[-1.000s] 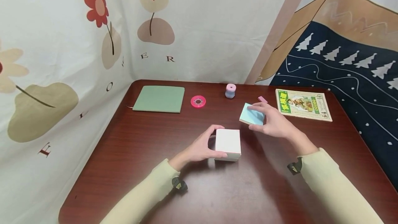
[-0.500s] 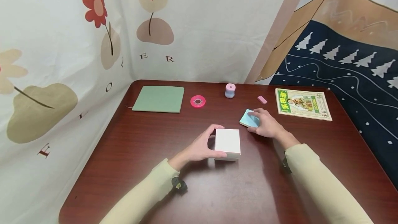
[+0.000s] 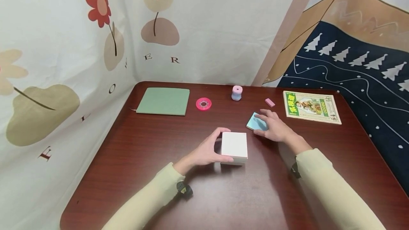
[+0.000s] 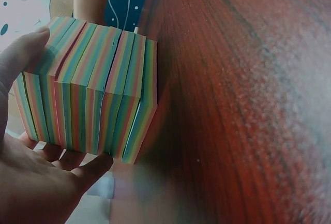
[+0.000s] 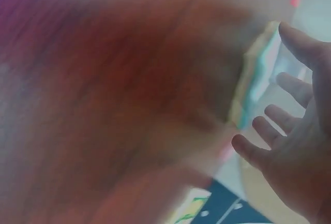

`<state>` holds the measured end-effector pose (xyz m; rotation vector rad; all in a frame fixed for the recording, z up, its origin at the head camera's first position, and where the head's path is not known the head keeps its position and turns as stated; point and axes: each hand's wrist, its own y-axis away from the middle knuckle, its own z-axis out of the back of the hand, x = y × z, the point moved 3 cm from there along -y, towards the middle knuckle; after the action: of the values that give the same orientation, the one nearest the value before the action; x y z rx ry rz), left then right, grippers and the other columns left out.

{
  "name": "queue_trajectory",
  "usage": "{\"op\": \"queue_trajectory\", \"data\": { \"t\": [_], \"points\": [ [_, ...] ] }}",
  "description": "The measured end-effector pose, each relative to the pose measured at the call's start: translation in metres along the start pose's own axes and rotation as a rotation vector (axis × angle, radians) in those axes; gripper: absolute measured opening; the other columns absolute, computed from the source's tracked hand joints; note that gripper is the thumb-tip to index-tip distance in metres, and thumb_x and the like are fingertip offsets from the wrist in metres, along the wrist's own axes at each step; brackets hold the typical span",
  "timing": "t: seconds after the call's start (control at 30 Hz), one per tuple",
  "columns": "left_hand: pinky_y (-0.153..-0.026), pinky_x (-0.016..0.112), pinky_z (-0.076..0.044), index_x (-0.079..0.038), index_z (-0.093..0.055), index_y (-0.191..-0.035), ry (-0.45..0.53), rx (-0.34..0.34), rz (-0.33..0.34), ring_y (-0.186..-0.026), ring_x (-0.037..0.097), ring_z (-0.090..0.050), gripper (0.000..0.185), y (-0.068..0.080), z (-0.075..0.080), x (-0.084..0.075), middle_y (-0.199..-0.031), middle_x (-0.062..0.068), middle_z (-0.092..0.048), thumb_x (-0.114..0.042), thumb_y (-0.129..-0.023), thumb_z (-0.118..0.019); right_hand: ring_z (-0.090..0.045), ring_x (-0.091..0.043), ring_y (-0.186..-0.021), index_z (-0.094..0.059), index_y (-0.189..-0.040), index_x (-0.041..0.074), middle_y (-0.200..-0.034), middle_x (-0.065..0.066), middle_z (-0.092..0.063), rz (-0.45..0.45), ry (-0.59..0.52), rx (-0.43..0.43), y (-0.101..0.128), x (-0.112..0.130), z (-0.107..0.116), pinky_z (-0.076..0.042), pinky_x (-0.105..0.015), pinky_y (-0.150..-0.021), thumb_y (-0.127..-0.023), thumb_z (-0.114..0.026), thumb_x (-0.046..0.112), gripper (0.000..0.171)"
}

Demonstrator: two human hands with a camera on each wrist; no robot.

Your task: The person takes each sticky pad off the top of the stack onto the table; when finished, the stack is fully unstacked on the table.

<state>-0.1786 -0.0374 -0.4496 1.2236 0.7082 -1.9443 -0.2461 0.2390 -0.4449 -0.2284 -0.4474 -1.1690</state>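
My left hand (image 3: pixel 204 152) grips a block of note paper (image 3: pixel 234 144) at the middle of the table, thumb on the near side and fingers on the far side. Its top is white in the head view; the left wrist view shows striped, many-coloured sides on the stacked paper pads (image 4: pixel 98 89). To the right and farther back, a light blue note pad (image 3: pixel 255 122) lies on the table. Over its right part is my right hand (image 3: pixel 275 127), fingers spread and loosely bent. In the right wrist view the thumb tip is right at the upper end of the pad's edge (image 5: pixel 251 81).
Along the back of the brown table (image 3: pixel 153 173) lie a green notebook (image 3: pixel 163 101), a pink tape ring (image 3: pixel 203 108), a pink and blue spool-shaped item (image 3: pixel 236 93), a small pink block (image 3: pixel 270 102) and a green and yellow booklet (image 3: pixel 311 106). Printed curtains (image 3: pixel 217 27) hang behind.
My right hand has lowered the blue pad flat onto the table, and its fingers have since loosened from it. The pink block has come into fuller view. My left hand has stayed put.
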Motion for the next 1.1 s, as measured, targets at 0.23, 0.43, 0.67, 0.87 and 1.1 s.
{"op": "queue_trajectory", "data": {
  "t": [0.23,0.43,0.67,0.87,1.1],
  "points": [
    [-0.101,0.047,-0.040,-0.021,-0.037,-0.139,0.008,0.015,0.009,-0.123,0.027,-0.050,0.085,0.000,-0.001,0.000,-0.129,-0.002,-0.049,-0.028,-0.072,-0.089,-0.030,-0.030,-0.138,-0.051,-0.142,0.016,-0.151,-0.011,-0.036,0.170,-0.144,-0.091,0.017,0.050,0.025,-0.033,-0.058,-0.105,-0.090,-0.068,0.046,0.063],
    [-0.101,0.046,-0.041,-0.021,-0.037,-0.136,0.002,0.027,0.009,-0.123,0.027,-0.051,0.083,0.000,-0.001,0.004,-0.130,-0.002,-0.049,-0.028,-0.072,-0.089,-0.037,-0.026,-0.135,-0.049,-0.144,0.018,-0.150,-0.007,-0.039,0.336,-0.136,0.009,0.040,0.099,0.026,-0.040,-0.051,-0.102,-0.089,-0.068,0.050,0.066],
    [-0.101,0.045,-0.042,-0.025,-0.038,-0.135,-0.003,0.038,0.011,-0.125,0.022,-0.048,0.079,0.000,-0.001,0.006,-0.130,-0.008,-0.049,-0.033,-0.073,-0.087,-0.037,-0.025,-0.135,-0.049,-0.145,0.017,-0.150,-0.008,-0.039,0.402,-0.049,0.065,0.051,0.123,0.007,-0.043,-0.045,-0.101,-0.080,-0.076,0.052,0.079],
    [-0.102,0.042,-0.042,-0.024,-0.040,-0.133,0.010,0.029,0.009,-0.125,0.022,-0.050,0.078,0.000,-0.002,0.007,-0.131,-0.008,-0.049,-0.031,-0.072,-0.088,-0.047,-0.021,-0.125,-0.052,-0.142,0.011,-0.141,-0.008,-0.049,0.458,-0.011,0.018,0.049,0.128,-0.003,-0.046,-0.038,-0.096,-0.077,-0.084,0.038,0.077],
    [-0.102,0.042,-0.042,-0.023,-0.041,-0.133,0.031,0.023,0.015,-0.125,0.024,-0.050,0.077,-0.001,-0.002,0.007,-0.132,-0.006,-0.050,-0.029,-0.072,-0.089,-0.050,-0.017,-0.116,-0.054,-0.140,0.011,-0.131,-0.003,-0.053,0.461,0.011,0.000,0.046,0.129,-0.005,-0.048,-0.034,-0.092,-0.075,-0.086,0.034,0.076]
  ]
}}
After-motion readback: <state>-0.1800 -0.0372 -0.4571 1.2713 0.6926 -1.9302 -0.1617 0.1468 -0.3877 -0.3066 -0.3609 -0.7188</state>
